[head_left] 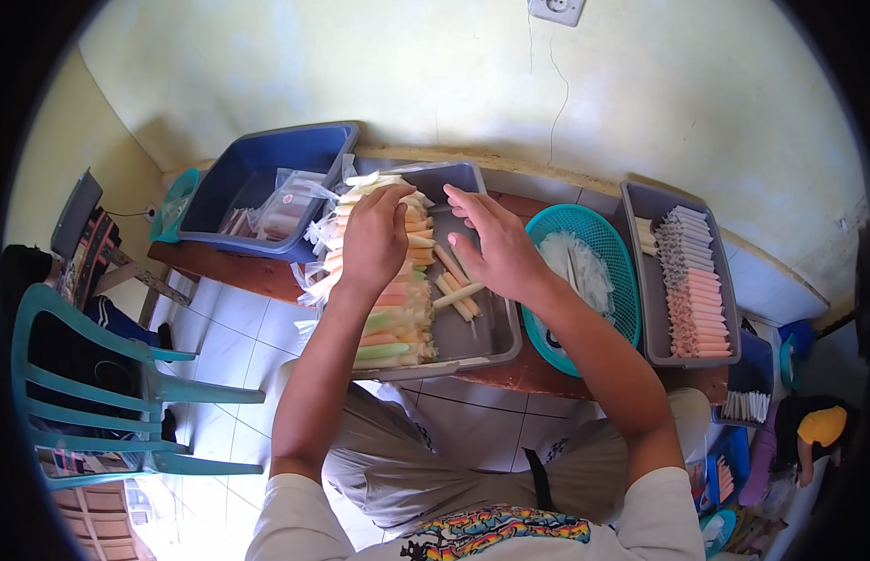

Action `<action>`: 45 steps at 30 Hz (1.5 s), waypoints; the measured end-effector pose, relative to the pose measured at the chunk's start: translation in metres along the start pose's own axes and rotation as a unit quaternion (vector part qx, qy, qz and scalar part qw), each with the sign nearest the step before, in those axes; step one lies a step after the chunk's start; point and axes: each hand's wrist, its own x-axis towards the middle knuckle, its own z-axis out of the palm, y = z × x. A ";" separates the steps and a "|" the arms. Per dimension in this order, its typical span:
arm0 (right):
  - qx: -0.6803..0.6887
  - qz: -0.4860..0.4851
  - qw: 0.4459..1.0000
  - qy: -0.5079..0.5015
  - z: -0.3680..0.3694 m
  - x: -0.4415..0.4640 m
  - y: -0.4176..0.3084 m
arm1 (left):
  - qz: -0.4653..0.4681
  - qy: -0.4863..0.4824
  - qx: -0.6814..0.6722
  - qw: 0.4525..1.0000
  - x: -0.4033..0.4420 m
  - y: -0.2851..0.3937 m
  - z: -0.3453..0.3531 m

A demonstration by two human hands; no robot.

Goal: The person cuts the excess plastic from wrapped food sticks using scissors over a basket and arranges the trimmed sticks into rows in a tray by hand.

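Observation:
My left hand (377,236) rests on top of a pile of long, plastic-wrapped ice pops (393,323) in cream, orange, pink and green. Its fingers are stretched out and hold nothing that I can see, though the fingertips are partly hidden. The pile fills the left side of a grey tub (502,327). Over the right side of the same tub is my right hand (496,241), fingers spread and thumb apart, with nothing in it. A few loose ice pops (456,285) lie crossed on the tub floor below that hand.
On the right stands a teal basket (540,224) with clear plastic bags and scissors (572,269). Beyond it, another grey tub (655,351) holds rows of wrapped sticks (692,290). A blue tub (211,201) is at left, near a green chair (89,374). Another person (813,435) is at far right.

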 end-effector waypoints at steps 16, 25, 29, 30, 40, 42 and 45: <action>-0.061 0.086 0.994 -0.009 0.080 0.037 0.061 | -0.020 -0.021 0.019 0.999 0.011 -0.070 0.006; -0.179 0.187 0.960 -0.106 0.087 0.024 0.075 | 0.072 -0.048 -0.004 0.996 0.015 -0.058 0.021; -0.192 0.235 0.941 -0.150 0.089 0.017 0.069 | 0.065 -0.069 -0.027 0.995 0.012 -0.060 0.024; -0.202 0.256 0.930 -0.171 0.089 0.017 0.066 | 0.057 -0.072 -0.038 0.995 0.012 -0.061 0.025; -0.266 0.299 0.859 -0.319 0.095 0.011 0.062 | 0.054 -0.080 -0.033 0.995 0.008 -0.065 0.028; -0.255 0.323 0.851 -0.327 0.092 0.017 0.057 | 0.058 -0.080 -0.037 0.994 0.007 -0.065 0.028; -0.253 0.338 0.839 -0.343 0.094 0.017 0.058 | 0.049 -0.091 -0.032 0.994 0.007 -0.065 0.028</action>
